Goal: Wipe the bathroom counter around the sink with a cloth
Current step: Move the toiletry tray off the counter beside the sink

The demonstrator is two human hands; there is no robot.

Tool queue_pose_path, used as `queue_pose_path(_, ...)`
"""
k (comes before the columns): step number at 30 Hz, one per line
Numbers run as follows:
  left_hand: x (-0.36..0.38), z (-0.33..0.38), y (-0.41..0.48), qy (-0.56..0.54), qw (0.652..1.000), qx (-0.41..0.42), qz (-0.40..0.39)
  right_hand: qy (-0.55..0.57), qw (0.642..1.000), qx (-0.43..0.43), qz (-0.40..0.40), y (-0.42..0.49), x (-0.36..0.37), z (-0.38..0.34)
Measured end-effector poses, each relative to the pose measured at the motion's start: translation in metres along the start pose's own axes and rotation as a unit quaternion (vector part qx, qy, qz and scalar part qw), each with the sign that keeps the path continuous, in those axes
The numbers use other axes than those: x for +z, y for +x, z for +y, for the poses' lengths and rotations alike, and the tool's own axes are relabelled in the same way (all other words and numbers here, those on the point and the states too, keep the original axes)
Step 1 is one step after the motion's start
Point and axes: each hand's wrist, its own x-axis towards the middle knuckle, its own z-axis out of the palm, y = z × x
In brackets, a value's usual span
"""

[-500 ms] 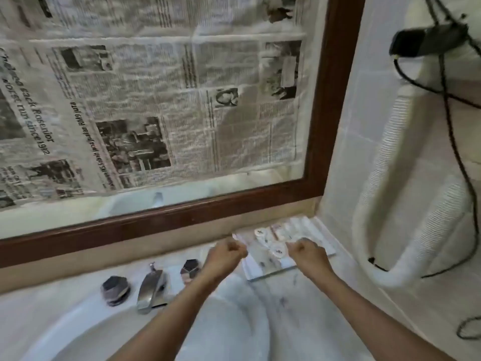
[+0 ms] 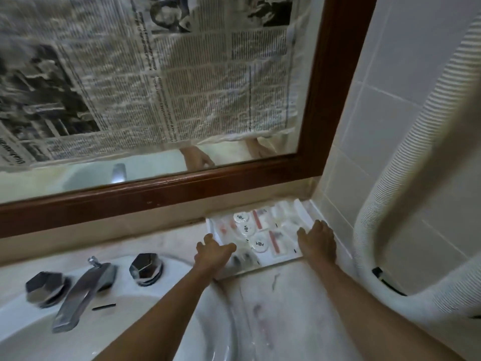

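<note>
Both forearms reach forward toward the back right corner of the counter (image 2: 299, 303). Left hand (image 2: 212, 252), fingers spread, rests on the near left edge of a white tray (image 2: 307, 207). Right hand (image 2: 318, 242), fingers spread and palm down, lies on the tray's right edge, at 3 o'clock from the left hand. The tray holds round white lidded items (image 2: 259, 244) and sealed sachets (image 2: 276, 243). The sink (image 2: 182, 277) lies at 8 o'clock from the tray. No cloth is identifiable.
</note>
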Motion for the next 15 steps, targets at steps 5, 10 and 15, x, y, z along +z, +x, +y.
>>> queue_pose_path(5,0.011,0.004,0.004,0.001,1.000,-0.007,-0.004,-0.002,1.000,0.023,-0.017,0.012,0.004,-0.002)
queue_pose_path(10,0.009,0.004,0.003,-0.060,0.998,-0.017,0.010,0.009,0.997,0.077,-0.017,0.013,0.002,0.001)
queue_pose_path(15,0.003,0.004,0.001,-0.128,0.991,-0.038,0.028,0.056,0.989,0.138,0.009,0.001,-0.008,0.006)
